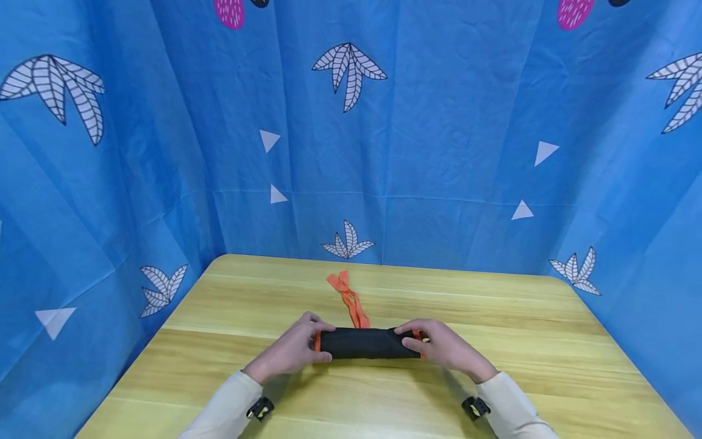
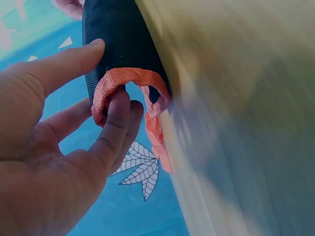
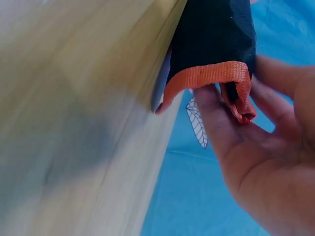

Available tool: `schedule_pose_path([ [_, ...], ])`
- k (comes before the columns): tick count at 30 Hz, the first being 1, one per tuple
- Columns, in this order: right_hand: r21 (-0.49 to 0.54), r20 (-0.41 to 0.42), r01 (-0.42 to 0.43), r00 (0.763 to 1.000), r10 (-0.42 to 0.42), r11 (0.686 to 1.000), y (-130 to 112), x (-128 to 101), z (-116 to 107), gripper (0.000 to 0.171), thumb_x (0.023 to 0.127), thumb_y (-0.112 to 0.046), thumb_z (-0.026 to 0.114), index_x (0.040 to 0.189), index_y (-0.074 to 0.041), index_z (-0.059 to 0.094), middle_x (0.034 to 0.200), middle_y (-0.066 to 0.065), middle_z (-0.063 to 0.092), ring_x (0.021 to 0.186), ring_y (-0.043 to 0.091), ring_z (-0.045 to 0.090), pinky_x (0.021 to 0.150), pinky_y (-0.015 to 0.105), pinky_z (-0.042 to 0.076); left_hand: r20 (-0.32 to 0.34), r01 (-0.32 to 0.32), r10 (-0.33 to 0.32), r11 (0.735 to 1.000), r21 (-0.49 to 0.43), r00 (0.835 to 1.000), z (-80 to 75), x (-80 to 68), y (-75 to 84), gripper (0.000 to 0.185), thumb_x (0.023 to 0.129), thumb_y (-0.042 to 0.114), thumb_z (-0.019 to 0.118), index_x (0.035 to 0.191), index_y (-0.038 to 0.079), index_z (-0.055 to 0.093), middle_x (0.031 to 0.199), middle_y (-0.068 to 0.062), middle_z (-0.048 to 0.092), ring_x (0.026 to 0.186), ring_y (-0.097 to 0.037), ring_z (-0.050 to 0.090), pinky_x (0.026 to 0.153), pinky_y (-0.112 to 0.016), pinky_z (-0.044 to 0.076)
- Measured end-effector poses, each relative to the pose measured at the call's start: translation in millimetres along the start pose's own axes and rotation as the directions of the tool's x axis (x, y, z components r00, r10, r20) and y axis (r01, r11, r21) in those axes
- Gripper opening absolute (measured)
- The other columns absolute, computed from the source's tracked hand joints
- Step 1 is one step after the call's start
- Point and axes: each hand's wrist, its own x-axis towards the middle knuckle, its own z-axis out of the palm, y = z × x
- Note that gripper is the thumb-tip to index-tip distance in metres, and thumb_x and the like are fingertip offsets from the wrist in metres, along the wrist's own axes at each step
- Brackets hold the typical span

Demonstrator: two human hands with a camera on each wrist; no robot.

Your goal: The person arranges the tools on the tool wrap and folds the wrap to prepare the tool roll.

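Observation:
A black fabric roll (image 1: 364, 343) with orange edging lies crosswise on the wooden table, near its middle. My left hand (image 1: 298, 347) grips its left end and my right hand (image 1: 441, 346) grips its right end. In the left wrist view, the thumb presses the black outside of the roll while fingers reach into the hollow end beside the orange trim (image 2: 130, 74). Fingers of the right hand likewise enter the other hollow end, under the orange trim (image 3: 206, 74) in the right wrist view. Orange ribbon ties (image 1: 351, 299) trail from the roll's far side. The roll's inside is mostly hidden.
The light wooden table (image 1: 493, 305) extends on every side of the roll. A blue patterned curtain (image 1: 455, 122) hangs behind it and along both sides. Dark devices are strapped at the left wrist (image 1: 260, 408) and right wrist (image 1: 476, 408).

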Motion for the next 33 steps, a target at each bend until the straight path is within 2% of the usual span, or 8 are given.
schedule_pose_path([
  [2,-0.013,0.014,0.017,1.0,-0.017,1.0,0.4,-1.0,-0.1,0.035,0.103,-0.032,0.063,0.133,-0.016,0.068,0.117,0.012,0.065,0.097,0.026,0.065,0.074,0.035,0.052,0.0,-0.004,0.004,1.0,0.02,1.0,1.9,0.8,-2.0,0.054,0.086,0.016,0.084,0.136,0.006,0.066,0.124,-0.008,0.048,0.104,-0.021,0.055,0.084,-0.035,0.051],
  [5,-0.052,0.027,0.044,0.999,-0.043,0.998,1.3,-1.5,0.0,0.044,0.101,-0.039,0.065,0.138,-0.016,0.065,0.145,0.014,0.056,0.126,0.035,0.057,0.088,0.044,0.051,-0.005,-0.012,0.013,0.999,0.043,1.0,3.9,1.6,-3.7,0.055,0.085,0.013,0.084,0.136,0.004,0.065,0.121,-0.007,0.043,0.104,-0.02,0.053,0.084,-0.033,0.051],
  [8,-0.102,0.04,0.072,0.997,-0.068,0.992,1.9,-1.2,0.8,0.05,0.098,-0.038,0.07,0.141,-0.014,0.063,0.153,0.019,0.048,0.135,0.041,0.05,0.099,0.053,0.049,0.001,-0.01,0.01,0.998,0.059,1.0,4.6,1.7,-5.2,0.055,0.087,0.013,0.083,0.138,0.005,0.064,0.119,-0.006,0.042,0.103,-0.02,0.052,0.083,-0.034,0.05],
  [12,-0.238,0.018,0.132,0.991,-0.132,0.962,0.5,-1.1,4.1,0.05,0.094,-0.026,0.076,0.14,-0.009,0.063,0.152,0.021,0.048,0.137,0.047,0.046,0.105,0.06,0.045,-0.005,-0.034,0.035,0.996,0.081,0.999,3.8,0.7,-7.6,0.054,0.09,0.016,0.08,0.14,0.006,0.062,0.12,-0.006,0.05,0.102,-0.02,0.055,0.083,-0.037,0.052],
  [16,-0.39,-0.023,0.155,0.984,-0.178,0.908,-4.4,-2.6,8.5,0.047,0.092,-0.019,0.078,0.135,-0.006,0.066,0.145,0.018,0.055,0.127,0.043,0.05,0.099,0.057,0.048,-0.031,-0.078,0.082,0.991,0.113,0.996,3.1,0.3,-8.7,0.051,0.094,0.02,0.076,0.14,0.006,0.06,0.122,-0.007,0.059,0.103,-0.02,0.06,0.086,-0.042,0.054],
  [19,-0.448,-0.028,0.143,0.984,-0.174,0.882,-8.7,-3.8,10.6,0.042,0.093,-0.016,0.076,0.131,-0.003,0.068,0.134,0.015,0.062,0.121,0.039,0.055,0.095,0.054,0.051,-0.047,-0.097,0.104,0.985,0.141,0.993,3.1,0.4,-8.2,0.043,0.096,0.021,0.074,0.135,0.008,0.061,0.125,-0.009,0.064,0.11,-0.026,0.063,0.092,-0.047,0.054],
  [27,-0.427,0.008,0.109,0.993,-0.117,0.898,-9.5,-4.9,15.8,0.039,0.098,-0.011,0.069,0.135,0.0,0.06,0.121,0.015,0.07,0.111,0.031,0.067,0.091,0.048,0.055,-0.061,-0.105,0.124,0.962,0.253,0.99,6.8,1.7,-9.8,0.029,0.099,0.025,0.069,0.126,0.013,0.066,0.124,-0.01,0.069,0.116,-0.03,0.065,0.097,-0.049,0.054],
  [33,-0.406,0.038,0.119,0.993,-0.114,0.906,-7.4,-7.4,16.1,0.057,0.088,-0.014,0.081,0.138,-0.005,0.055,0.12,0.012,0.068,0.108,0.027,0.067,0.089,0.049,0.054,-0.033,-0.105,0.121,0.943,0.315,0.992,6.9,-0.5,-8.4,0.041,0.099,0.026,0.07,0.135,0.011,0.062,0.134,-0.013,0.065,0.122,-0.032,0.063,0.099,-0.05,0.054],
])
